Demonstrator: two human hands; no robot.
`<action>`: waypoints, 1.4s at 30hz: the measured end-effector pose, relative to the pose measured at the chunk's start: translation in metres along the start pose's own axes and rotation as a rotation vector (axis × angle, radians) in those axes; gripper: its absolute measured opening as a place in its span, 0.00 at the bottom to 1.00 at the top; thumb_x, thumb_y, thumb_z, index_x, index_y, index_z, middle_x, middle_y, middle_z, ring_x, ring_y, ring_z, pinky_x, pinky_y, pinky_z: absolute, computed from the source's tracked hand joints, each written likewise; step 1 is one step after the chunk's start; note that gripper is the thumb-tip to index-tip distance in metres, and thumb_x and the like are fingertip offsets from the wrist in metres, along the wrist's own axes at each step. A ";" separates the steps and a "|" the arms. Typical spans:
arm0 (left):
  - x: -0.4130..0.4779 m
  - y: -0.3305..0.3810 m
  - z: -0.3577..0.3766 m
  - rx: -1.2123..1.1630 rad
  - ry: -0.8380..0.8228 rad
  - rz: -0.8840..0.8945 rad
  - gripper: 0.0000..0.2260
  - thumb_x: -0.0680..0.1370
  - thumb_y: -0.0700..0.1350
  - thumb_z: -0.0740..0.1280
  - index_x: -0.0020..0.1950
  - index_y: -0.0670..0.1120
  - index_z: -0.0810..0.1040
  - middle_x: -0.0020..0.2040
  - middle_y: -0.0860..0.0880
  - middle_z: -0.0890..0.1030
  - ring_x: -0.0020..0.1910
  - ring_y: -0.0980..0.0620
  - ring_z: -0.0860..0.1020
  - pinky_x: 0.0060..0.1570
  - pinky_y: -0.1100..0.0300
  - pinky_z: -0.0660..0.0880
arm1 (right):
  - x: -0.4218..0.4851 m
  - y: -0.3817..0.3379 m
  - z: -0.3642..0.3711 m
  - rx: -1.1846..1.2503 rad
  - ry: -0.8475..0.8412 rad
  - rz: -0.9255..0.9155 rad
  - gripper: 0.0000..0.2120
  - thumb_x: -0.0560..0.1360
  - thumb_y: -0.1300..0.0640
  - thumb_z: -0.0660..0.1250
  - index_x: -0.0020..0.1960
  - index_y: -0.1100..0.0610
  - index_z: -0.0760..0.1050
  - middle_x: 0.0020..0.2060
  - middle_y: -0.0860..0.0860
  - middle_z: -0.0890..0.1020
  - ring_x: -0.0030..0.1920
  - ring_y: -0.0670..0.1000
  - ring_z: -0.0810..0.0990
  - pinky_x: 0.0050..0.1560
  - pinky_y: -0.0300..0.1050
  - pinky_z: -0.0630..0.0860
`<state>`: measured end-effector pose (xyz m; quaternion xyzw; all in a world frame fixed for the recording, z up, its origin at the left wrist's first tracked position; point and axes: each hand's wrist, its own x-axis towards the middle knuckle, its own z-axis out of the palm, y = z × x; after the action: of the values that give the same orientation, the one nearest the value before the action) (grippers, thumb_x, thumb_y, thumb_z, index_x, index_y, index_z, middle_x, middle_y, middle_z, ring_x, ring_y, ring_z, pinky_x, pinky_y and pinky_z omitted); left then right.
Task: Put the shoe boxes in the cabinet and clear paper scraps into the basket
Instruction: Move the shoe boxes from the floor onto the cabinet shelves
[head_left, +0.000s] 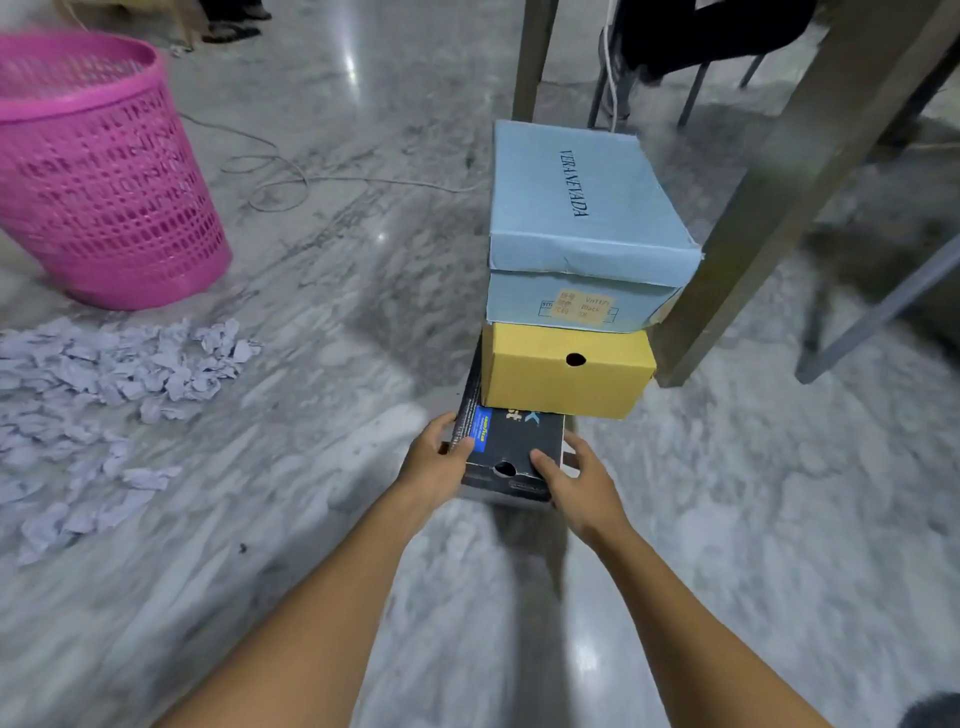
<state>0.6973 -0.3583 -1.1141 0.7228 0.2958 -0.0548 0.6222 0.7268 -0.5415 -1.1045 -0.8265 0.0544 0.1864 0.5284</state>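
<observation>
**Three-Box Stack Gripped at Base**

Left hand (434, 457) and right hand (576, 480) clasp the black box (511, 441), lowest of the floor stack, blue label unreadable. Yellow box (563, 371) and blue box (582, 208), printed "VERANEVADA", may topple if tilted. Paper scraps (104, 384) lie before the pink basket (98, 176).

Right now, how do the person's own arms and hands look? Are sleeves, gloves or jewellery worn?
Both forearms are bare up to the picture's lower edge: no sleeves show. The left hand and the right hand wear no gloves. I see no rings, watch or bracelet, though the picture is slightly blurred.
</observation>
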 end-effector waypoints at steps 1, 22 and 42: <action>-0.009 -0.008 -0.008 0.001 0.005 -0.003 0.18 0.80 0.46 0.63 0.70 0.57 0.69 0.54 0.48 0.82 0.51 0.50 0.81 0.43 0.60 0.73 | -0.011 0.001 0.007 -0.017 -0.013 -0.009 0.28 0.76 0.44 0.69 0.73 0.45 0.65 0.59 0.46 0.74 0.55 0.48 0.78 0.60 0.50 0.77; -0.218 -0.153 -0.168 -0.187 0.224 -0.178 0.24 0.80 0.42 0.65 0.69 0.67 0.66 0.54 0.48 0.84 0.53 0.45 0.82 0.52 0.42 0.80 | -0.181 0.029 0.139 -0.236 -0.423 -0.251 0.27 0.71 0.35 0.70 0.67 0.40 0.67 0.57 0.40 0.76 0.48 0.41 0.81 0.55 0.46 0.79; -0.218 0.026 -0.230 -0.505 0.457 0.143 0.26 0.75 0.69 0.58 0.63 0.54 0.78 0.62 0.51 0.80 0.61 0.50 0.76 0.64 0.49 0.69 | -0.139 -0.133 0.112 0.267 -0.428 -0.343 0.38 0.67 0.23 0.56 0.70 0.43 0.71 0.66 0.46 0.76 0.64 0.49 0.76 0.63 0.50 0.72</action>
<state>0.4654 -0.2238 -0.9434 0.5585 0.3802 0.2273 0.7013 0.6082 -0.3978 -0.9816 -0.6889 -0.1747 0.2554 0.6555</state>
